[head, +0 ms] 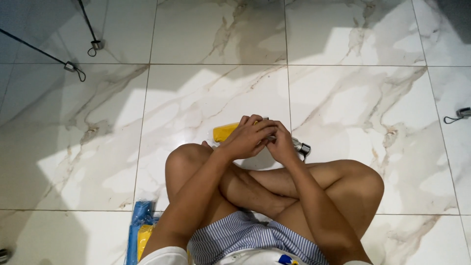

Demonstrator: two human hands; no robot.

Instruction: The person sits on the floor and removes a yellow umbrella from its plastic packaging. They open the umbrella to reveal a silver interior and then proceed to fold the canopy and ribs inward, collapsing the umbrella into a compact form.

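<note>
Yellow plastic shows past the knuckles of the left hand (247, 138), which is curled around a folded umbrella (224, 132) and grips it from above. The right hand (283, 145) is closed on the same umbrella just beside the left, fingers bent over the middle part, the two hands touching. A metal-coloured handle end (301, 146) with a small dark strap sticks out to the right of the right hand. The umbrella lies roughly level, held just above the shins of the person's crossed legs (274, 189), over the marble floor (206, 93).

Blue-and-white striped shorts (240, 235) show near the bottom edge. Beside the left thigh, near the floor's lower left corner, lies a blue and yellow bundle (140, 230), touching the tiles and well apart from the hands. Two thin dark rods with metal tips and loops (73, 67) reach in from the upper left corner. One more small metal tip with a dark loop (461, 114) sits at the right edge.
</note>
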